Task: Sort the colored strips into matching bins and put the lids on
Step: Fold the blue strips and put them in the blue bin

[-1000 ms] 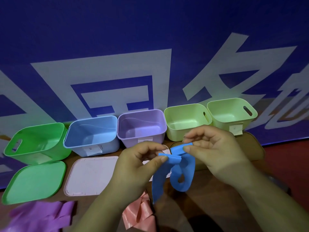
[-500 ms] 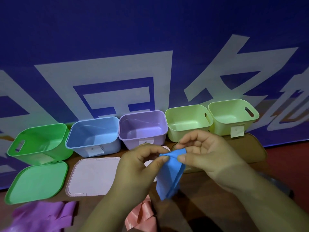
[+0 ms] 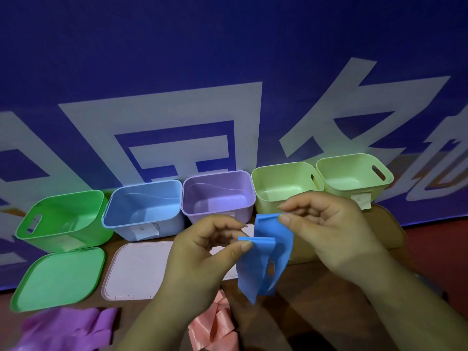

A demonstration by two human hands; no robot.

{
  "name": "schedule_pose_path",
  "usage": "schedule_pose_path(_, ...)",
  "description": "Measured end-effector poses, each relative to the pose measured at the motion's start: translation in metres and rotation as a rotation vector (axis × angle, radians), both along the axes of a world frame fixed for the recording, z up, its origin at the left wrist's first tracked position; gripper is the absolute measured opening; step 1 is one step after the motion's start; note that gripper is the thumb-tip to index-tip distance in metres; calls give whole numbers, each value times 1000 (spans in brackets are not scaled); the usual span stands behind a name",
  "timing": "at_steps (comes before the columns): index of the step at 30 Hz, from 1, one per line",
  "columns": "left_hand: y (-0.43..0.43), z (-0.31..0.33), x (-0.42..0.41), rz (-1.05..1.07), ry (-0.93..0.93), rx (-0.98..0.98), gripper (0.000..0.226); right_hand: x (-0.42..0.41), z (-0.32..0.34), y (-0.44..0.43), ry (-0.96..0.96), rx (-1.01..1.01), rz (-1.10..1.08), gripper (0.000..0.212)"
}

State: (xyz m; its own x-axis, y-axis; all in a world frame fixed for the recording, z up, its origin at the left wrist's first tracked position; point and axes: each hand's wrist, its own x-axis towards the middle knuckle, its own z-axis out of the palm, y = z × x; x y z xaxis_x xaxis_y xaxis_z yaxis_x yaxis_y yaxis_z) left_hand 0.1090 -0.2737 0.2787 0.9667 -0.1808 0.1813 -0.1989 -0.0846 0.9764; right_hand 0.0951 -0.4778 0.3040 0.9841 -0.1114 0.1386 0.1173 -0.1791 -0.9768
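Blue strip (image 3: 249,272) ends further apart

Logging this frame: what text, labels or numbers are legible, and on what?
Blue backdrop: large white characters, cropped and partly hidden, not readable.
Paper label on blue bin: handwritten marks, too blurred to read.
Paper tag on far-right pale green bin: faint mark, too small to read.
Nothing can be quoted.

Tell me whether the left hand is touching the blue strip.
Touching. Head view: the left hand pinches one end of the blue strip between thumb and fingers.
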Motion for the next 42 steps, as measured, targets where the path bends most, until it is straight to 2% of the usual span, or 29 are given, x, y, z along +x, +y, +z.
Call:
schedule_pose_path(5,3,13,-2,-69,-135,47,29,1,2,8,16,37,-9,30)
schedule_pose_path(11,5,23,-2,-52,-148,62,31,5,17,4,-68,22,-28,27)
schedule_pose_path(19,-2,27,-3,-18,-208,42,24,-4,18,17,130,362,125,24)
schedule_pose_path(21,-3,25,-3,29,-204,56,22,-5,18,18,161,406,167,17)
schedule_pose_path(27,-7,21,-5,86,-191,44,20,-9,16,19,178,475,207,17)
schedule_pose_path(32,-6,22,-5,54,-266,112,33,-9,12,18,170,476,196,20)
schedule_pose_path(36,-6,21,-6,65,-209,155,28,-8,6,14,139,462,235,14)
schedule_pose_path(39,-5,21,-3,114,-187,152,21,-9,-3,11,93,353,254,39)
schedule_pose_path(42,-5,24,-2,103,-162,147,21,-10,-12,14,86,260,168,41)
